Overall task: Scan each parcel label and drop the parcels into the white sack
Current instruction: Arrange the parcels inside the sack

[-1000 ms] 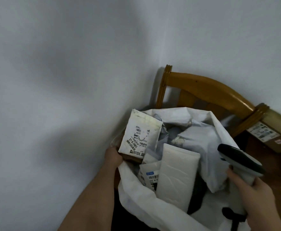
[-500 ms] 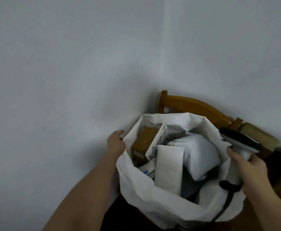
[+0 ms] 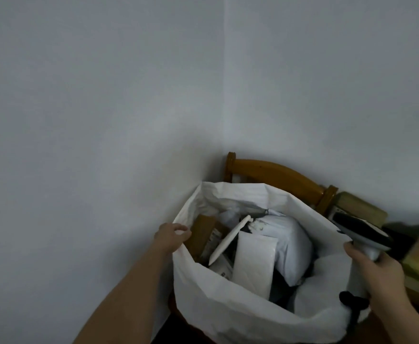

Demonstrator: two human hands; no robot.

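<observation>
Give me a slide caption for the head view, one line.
Left hand at the white sack rim, right hand gripping the barcode scanner, parcels already inside.

Dim, flat indoor light with a cool grey cast; no bright source or glare shows. Soft shadow gathers low in the wall corner (image 3: 213, 155) and inside the white sack (image 3: 240, 316). The picture is slightly soft and grainy, with wide-angle bending toward the edges.

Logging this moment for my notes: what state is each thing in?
white sack: open, holding parcels
left hand: at the sack's rim, fingers loosely curled
right hand: grips the scanner
scanner: held beside the sack
brown box: inside the sack
white padded envelope: inside, standing on end
</observation>
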